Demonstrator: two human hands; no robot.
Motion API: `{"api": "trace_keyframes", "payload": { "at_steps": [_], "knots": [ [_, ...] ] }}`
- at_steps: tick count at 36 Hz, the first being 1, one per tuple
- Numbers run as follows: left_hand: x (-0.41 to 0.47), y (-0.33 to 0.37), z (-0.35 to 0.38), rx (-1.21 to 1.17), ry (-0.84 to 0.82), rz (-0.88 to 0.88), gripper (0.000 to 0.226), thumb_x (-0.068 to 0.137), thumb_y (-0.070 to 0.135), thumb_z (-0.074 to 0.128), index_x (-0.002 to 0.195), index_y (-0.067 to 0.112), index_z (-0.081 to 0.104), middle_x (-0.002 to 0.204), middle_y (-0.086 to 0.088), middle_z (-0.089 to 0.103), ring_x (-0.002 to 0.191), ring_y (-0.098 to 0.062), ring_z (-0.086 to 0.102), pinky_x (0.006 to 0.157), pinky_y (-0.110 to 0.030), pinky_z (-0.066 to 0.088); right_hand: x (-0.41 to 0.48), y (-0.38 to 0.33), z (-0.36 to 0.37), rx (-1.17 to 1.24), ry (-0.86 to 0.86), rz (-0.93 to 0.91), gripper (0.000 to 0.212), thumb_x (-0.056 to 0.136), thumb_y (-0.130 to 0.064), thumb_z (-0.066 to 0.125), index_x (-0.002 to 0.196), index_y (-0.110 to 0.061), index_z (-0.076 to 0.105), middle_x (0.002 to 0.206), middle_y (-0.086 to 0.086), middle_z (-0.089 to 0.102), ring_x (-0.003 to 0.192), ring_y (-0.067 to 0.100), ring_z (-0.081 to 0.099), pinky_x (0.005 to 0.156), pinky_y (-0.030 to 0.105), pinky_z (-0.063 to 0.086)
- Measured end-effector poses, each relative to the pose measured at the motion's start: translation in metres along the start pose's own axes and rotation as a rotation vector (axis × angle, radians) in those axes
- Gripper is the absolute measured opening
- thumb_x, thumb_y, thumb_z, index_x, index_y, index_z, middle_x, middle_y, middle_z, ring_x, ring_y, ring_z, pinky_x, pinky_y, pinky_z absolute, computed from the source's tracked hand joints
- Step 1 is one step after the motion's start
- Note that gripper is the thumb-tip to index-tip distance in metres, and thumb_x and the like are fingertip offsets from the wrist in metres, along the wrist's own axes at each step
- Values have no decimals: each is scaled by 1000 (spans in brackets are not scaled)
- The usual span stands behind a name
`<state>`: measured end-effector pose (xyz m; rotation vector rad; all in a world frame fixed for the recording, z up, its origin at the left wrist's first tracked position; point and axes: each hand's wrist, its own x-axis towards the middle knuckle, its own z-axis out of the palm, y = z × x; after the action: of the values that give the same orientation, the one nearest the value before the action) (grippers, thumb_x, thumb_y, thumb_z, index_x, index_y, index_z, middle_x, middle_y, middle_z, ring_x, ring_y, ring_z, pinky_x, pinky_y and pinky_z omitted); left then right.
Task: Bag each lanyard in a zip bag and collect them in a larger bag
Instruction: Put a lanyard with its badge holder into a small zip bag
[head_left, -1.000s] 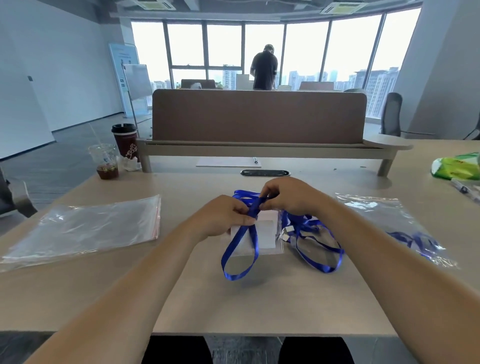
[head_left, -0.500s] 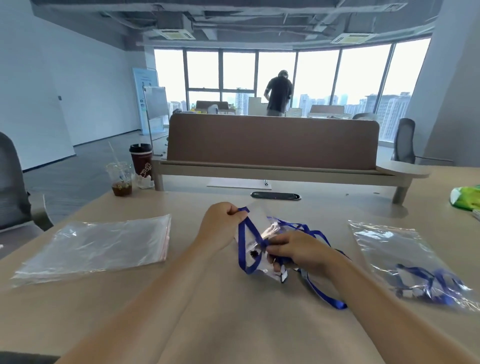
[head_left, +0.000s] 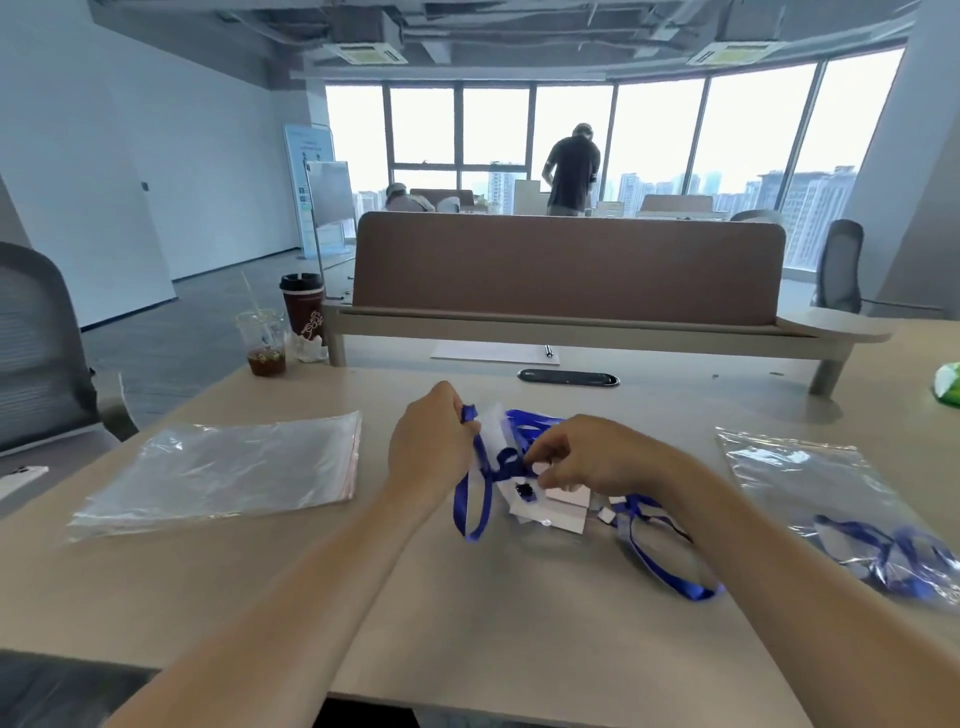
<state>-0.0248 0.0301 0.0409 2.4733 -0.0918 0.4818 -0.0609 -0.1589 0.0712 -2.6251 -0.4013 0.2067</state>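
Head view: left hand (head_left: 426, 452) and right hand (head_left: 587, 457) both pinching lanyard (head_left: 475, 501); hanging loop could tangle with loose lanyards (head_left: 670, 566) alongside

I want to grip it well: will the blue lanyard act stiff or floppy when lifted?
Probably floppy: the blue lanyard hangs in a limp loop below the left hand. Likely light: the right hand holds it by a pinch.

Beige table (head_left: 519, 649) — clear bag stack (head_left: 223, 473) left, larger bag (head_left: 789, 467) holding lanyards (head_left: 883, 551) right, coffee cup (head_left: 303, 306) at back
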Motion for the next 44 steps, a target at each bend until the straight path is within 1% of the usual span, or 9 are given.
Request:
{"api": "trace_keyframes", "payload": {
  "at_steps": [6, 9, 13, 19, 22, 27, 32, 35, 44],
  "knots": [
    [-2, -12, -16, -137, -253, 56, 18, 92, 28, 68, 101, 25, 53, 91, 1, 73, 76, -14, 66, 65, -24, 49, 17, -16, -6, 115, 112, -117, 23, 91, -21, 70, 113, -25, 67, 109, -14, 67, 92, -5, 60, 84, 16, 47],
    [-2, -15, -32, -177, -321, 73, 28, 90, 30, 71, 109, 19, 55, 90, 1, 74, 78, -14, 67, 66, -26, 47, 30, -24, -1, 140, 143, -146, 22, 87, -24, 75, 107, -23, 66, 107, -13, 68, 94, -1, 61, 78, 11, 45],
    [-2, -24, -52, -121, -395, 124, 14, 89, 26, 72, 100, 18, 66, 90, 0, 76, 86, -16, 70, 85, -36, 56, 45, -36, 10, 169, 193, -177, 21, 83, -27, 79, 100, -19, 69, 90, -11, 69, 81, 4, 63, 76, 19, 50],
    [-1, -52, -71, -201, -469, 83, 8, 89, 16, 72, 95, 19, 68, 85, 6, 76, 75, 0, 70, 69, -11, 50, 67, -55, 29, 250, 186, -221, 18, 87, -27, 76, 101, -17, 74, 89, -7, 70, 85, 11, 63, 75, 24, 46],
    [-3, -67, -78, -239, -470, 44, 8, 90, 16, 71, 97, 18, 67, 83, 6, 77, 72, 2, 70, 64, -8, 46, 75, -66, 38, 261, 148, -217, 19, 91, -28, 71, 106, -18, 74, 96, -4, 70, 92, 16, 64, 76, 22, 46],
    [-4, -86, -84, -165, -416, -6, 25, 87, 25, 75, 102, 17, 57, 78, 7, 76, 74, -3, 67, 67, -22, 44, 88, -80, 51, 366, -35, -165, 23, 96, -27, 65, 117, -17, 67, 109, 0, 69, 92, 14, 67, 70, 19, 55],
    [-2, -99, -90, -125, -377, -23, 25, 85, 29, 76, 96, 19, 56, 72, 11, 71, 71, -2, 64, 58, -13, 38, 101, -91, 62, 449, -122, -163, 22, 93, -23, 68, 115, -20, 64, 109, 3, 68, 95, 19, 69, 77, 30, 61],
    [-1, -105, -92, -78, -357, -23, 29, 85, 34, 76, 102, 18, 58, 80, 7, 72, 72, -3, 62, 59, -14, 37, 108, -96, 68, 477, -164, -176, 21, 91, -22, 71, 111, -22, 63, 108, 1, 68, 94, 16, 68, 69, 23, 57],
    [11, -126, -95, -163, -363, -95, 38, 84, 32, 77, 108, 17, 52, 81, 4, 75, 65, -4, 67, 60, -17, 48, 129, -103, 82, 652, -165, -155, 16, 90, -12, 71, 104, -19, 66, 104, 4, 71, 94, 21, 70, 71, 26, 59]
  ]
}}
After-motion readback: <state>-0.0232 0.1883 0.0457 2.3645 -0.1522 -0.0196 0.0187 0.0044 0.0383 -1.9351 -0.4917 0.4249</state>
